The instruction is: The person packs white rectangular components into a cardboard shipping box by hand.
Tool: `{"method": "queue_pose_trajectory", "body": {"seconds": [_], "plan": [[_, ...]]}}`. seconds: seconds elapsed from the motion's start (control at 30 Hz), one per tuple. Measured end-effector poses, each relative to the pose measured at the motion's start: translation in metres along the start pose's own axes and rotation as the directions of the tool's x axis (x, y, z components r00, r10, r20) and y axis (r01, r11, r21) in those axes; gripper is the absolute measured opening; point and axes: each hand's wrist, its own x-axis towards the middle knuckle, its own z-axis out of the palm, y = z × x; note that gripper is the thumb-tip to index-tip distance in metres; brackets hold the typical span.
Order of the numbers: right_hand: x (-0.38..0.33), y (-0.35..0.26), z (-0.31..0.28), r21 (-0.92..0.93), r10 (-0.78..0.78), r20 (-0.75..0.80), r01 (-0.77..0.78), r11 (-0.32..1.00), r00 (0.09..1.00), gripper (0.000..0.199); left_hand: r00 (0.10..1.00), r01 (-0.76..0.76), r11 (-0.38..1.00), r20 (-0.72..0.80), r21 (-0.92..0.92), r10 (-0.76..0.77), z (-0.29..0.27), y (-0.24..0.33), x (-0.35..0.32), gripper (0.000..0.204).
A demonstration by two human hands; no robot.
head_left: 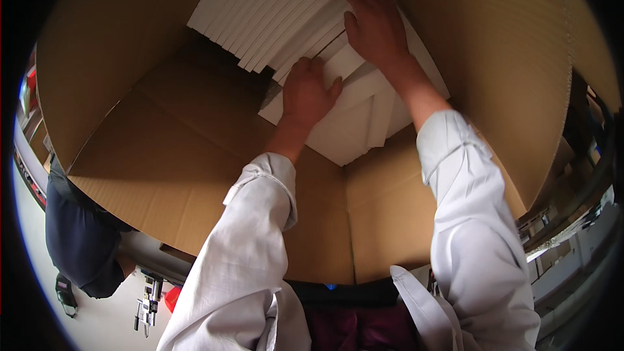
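Nearest me are my own white sleeves [260,234], smooth woven cloth with buttoned cuffs, reaching over the near wall of a big corrugated cardboard box [195,149]. Its near flap hangs open toward me, matte brown with a crease running across it, and the tall right wall [507,58] rises steeply, its fluted edge showing at the far right.

Inside, on the box floor, lies a loose heap of flat white foam sheets [344,133] — rectangular, soft-looking, with clean square edges, some askew on top of the others. My left hand [309,94] rests on that heap, palm down, fingers curled together over the edge of a narrow white piece [343,63]; how firmly it grips I cannot tell, since the fingertips are tucked out of sight.

A little farther and to the right, my right hand [377,26] lies flat with the fingers loosely spread, pressing on the top of the same pile and holding nothing closed in it.

Beyond both hands, at the far left of the box interior, a neat row of white sheets [273,6] stands on edge, packed face to face and fanned slightly — their thin edges make parallel stripes.

Outside the box, low on the left, a person in dark clothing [81,240] stands on a pale floor.
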Motion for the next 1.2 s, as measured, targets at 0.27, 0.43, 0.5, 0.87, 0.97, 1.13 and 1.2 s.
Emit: {"method": "queue_pose_trajectory", "body": {"seconds": [0.27,0.43,0.5,0.87,0.97,1.13,1.2], "plan": [[-0.123,-0.043,-0.029,0.04,0.818,0.302,-0.864,0.502,0.489,0.036,0.982,0.043,0.999,0.181,0.031,-0.048,-0.001,0.004,-0.007,0.054],[-0.164,-0.073,0.005,-0.074,0.817,0.52,-0.939,0.335,0.25,0.052,0.972,0.051,0.998,0.228,0.03,-0.056,0.001,0.001,-0.007,0.048],[-0.167,-0.071,0.019,0.1,0.843,0.524,-0.991,0.084,0.125,0.055,0.97,0.04,0.999,0.241,0.02,-0.044,-0.001,0.0,-0.006,0.046],[-0.159,-0.088,0.057,0.493,0.896,0.359,-0.868,0.055,0.26,0.036,0.949,0.002,1.0,0.315,0.03,-0.011,-0.018,-0.024,-0.031,0.06],[-0.148,-0.092,0.052,0.529,0.913,0.309,-0.846,0.067,0.265,0.038,0.937,-0.061,0.997,0.348,0.057,0.038,-0.023,-0.035,-0.039,0.066],[-0.135,-0.085,0.04,0.531,0.9,0.303,-0.84,0.113,0.312,0.042,0.953,-0.064,0.995,0.299,0.071,0.04,-0.032,-0.012,-0.043,0.068],[-0.128,-0.09,0.033,0.478,0.883,0.306,-0.86,0.181,0.356,0.043,0.957,-0.087,0.992,0.286,0.088,0.059,-0.026,-0.007,-0.038,0.065]]}}
